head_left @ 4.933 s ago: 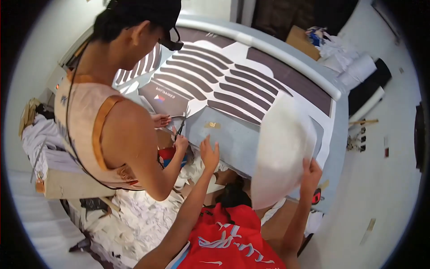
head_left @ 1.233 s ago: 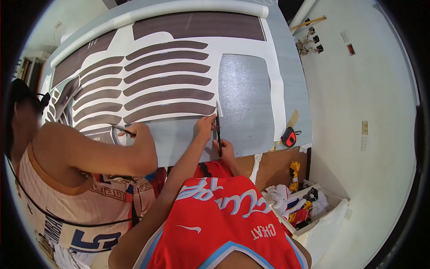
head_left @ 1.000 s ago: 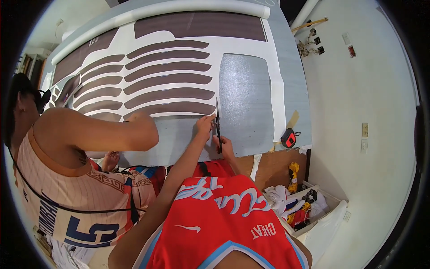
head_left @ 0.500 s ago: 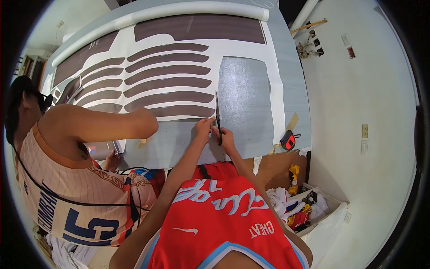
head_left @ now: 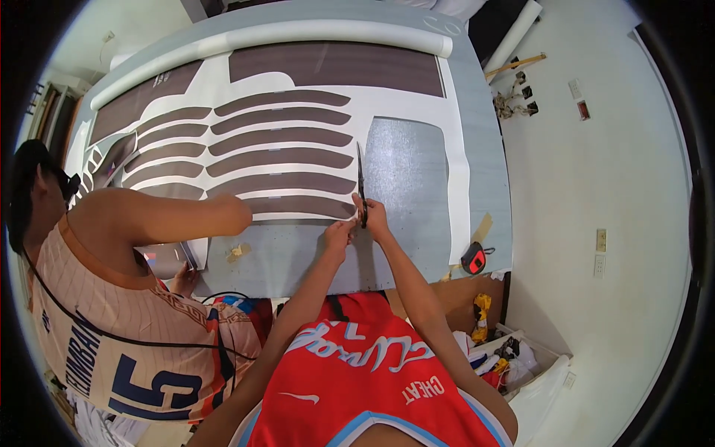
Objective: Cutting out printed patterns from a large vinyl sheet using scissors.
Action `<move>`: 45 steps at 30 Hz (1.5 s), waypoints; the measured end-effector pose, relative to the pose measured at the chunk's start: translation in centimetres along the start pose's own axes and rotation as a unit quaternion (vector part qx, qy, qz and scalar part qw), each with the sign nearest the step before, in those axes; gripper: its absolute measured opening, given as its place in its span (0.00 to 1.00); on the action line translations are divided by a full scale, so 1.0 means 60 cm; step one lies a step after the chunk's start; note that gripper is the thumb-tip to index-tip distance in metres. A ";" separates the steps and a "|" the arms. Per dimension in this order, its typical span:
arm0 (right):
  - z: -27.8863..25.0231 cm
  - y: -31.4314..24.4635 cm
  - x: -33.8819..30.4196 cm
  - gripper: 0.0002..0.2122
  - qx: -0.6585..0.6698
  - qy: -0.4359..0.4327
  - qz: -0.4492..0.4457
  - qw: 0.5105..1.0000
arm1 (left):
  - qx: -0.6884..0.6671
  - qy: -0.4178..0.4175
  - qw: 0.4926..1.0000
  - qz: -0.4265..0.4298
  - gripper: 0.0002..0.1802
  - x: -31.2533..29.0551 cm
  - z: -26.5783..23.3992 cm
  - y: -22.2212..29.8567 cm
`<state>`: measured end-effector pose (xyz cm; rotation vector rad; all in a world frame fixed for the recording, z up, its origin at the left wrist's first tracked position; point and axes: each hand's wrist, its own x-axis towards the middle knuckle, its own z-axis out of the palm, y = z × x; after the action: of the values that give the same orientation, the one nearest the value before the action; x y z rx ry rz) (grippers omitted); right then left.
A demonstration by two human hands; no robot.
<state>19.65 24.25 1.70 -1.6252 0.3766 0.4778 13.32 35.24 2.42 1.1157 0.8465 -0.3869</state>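
Gripping long black scissors [head_left: 361, 185], our right hand [head_left: 376, 219] could miscut brown-striped white paper [head_left: 283, 159] if our left hand [head_left: 337, 237], pinching it, slips.

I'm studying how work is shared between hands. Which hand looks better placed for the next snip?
The right, I'd judge: the right hand holds the scissors, blades pointing forward over the patterned sheet, while the left hand is at its near edge.

Wearer [head_left: 365, 372] is showing one bare left hand [head_left: 339, 235], one bare right hand [head_left: 375, 214] with one pair of black scissors [head_left: 361, 182]. Six dark-brown curved strips [head_left: 281, 159] are forming right column on white sheet [head_left: 406, 104]. One white roll [head_left: 298, 33], one red-and-black tape measure [head_left: 473, 258] are lying on grey-blue table [head_left: 290, 261].
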 end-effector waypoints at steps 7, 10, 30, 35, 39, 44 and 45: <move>0.021 -0.057 0.100 0.22 0.000 -0.012 0.005 1.000 | -0.012 0.008 1.000 -0.011 0.13 0.009 -0.013 -0.009; 0.018 -0.072 0.151 0.22 0.017 -0.028 -0.002 0.999 | 0.000 0.014 1.000 0.002 0.13 0.010 -0.013 -0.007; -0.075 -0.191 0.285 0.26 -0.140 -0.173 -0.005 0.975 | 0.158 0.340 0.916 0.140 0.16 0.006 0.021 -0.064; -0.167 -0.260 0.335 0.25 -0.208 -0.225 0.026 0.952 | 0.410 0.281 0.779 0.382 0.35 -0.001 0.183 0.086; -0.188 -0.292 0.389 0.24 -0.301 -0.263 0.008 0.917 | 0.497 0.314 0.706 0.395 0.39 0.111 0.235 0.098; -0.213 -0.320 0.458 0.22 -0.418 -0.294 -0.035 0.859 | 0.517 0.324 0.733 0.301 0.40 0.173 0.249 0.038; -0.218 -0.320 0.471 0.24 -0.411 -0.303 -0.040 0.859 | 0.516 0.328 0.732 0.300 0.41 0.176 0.248 0.036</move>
<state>54.79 14.33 4.57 -2.1608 -0.4418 1.1528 27.40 24.12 -1.58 2.5944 0.7900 0.1745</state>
